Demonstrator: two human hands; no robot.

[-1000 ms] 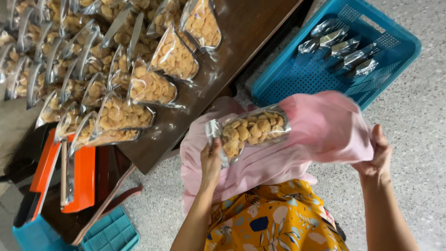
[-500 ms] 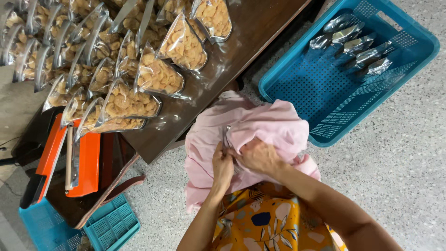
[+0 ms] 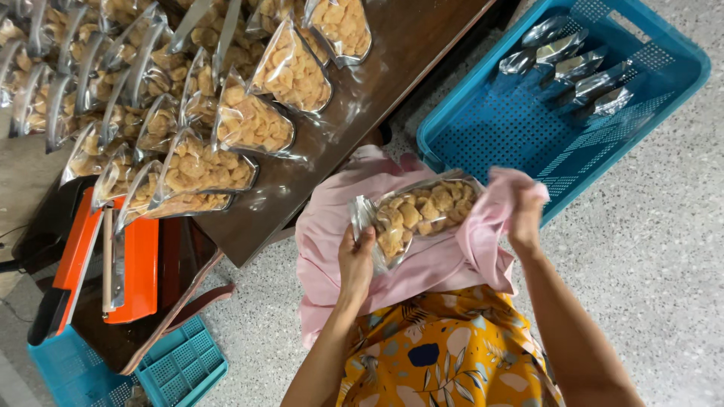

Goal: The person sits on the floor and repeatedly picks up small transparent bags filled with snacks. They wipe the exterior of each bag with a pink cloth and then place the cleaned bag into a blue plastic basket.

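Left hand (image 3: 356, 260) pinches one end of a clear plastic pouch of pale fried snack pieces (image 3: 418, 215), thumb and fingers pressed on the film; the pouch lies flat on a pink cloth (image 3: 422, 264) spread over the lap, above a yellow floral garment (image 3: 445, 362). Right hand (image 3: 524, 215) is bunched shut around a fold of that pink cloth at the pouch's far end. Risk, as a judgement: the one-end pinch is light, so the pouch could slide off the lap toward the speckled floor (image 3: 648, 249), and hard rubbing with the cloth could crush the pieces or strain the seal. Counts: one pouch in hand; roughly twenty or more filled pouches crowded on the dark wooden table (image 3: 392, 60), exact number unclear from overlap; about six shiny packets in the blue plastic crate (image 3: 490, 128); one orange heat sealer (image 3: 124, 264) at the table's left end.
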